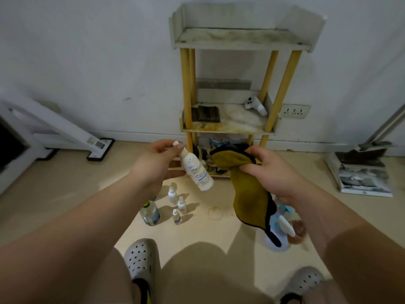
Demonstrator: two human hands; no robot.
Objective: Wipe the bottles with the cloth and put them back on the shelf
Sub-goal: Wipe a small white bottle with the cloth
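Observation:
My left hand [153,159] holds a white bottle [197,172] by its neck, tilted with its base toward the lower right. My right hand [269,165] grips a mustard-yellow cloth [247,194] with a black edge, which hangs down just right of the bottle without touching it. On the floor below stand three small dropper bottles [177,205] and a clear bottle [150,212]. The shelf [236,40] stands against the wall straight ahead, its top tier bare.
The middle tier holds a dark folded item [206,114] and a white controller [255,106]. Clutter fills the bottom tier. A pale blue bottle and other items [282,224] sit on the floor at right. Magazines [361,174] lie far right. My two clogs [140,257] are at the bottom.

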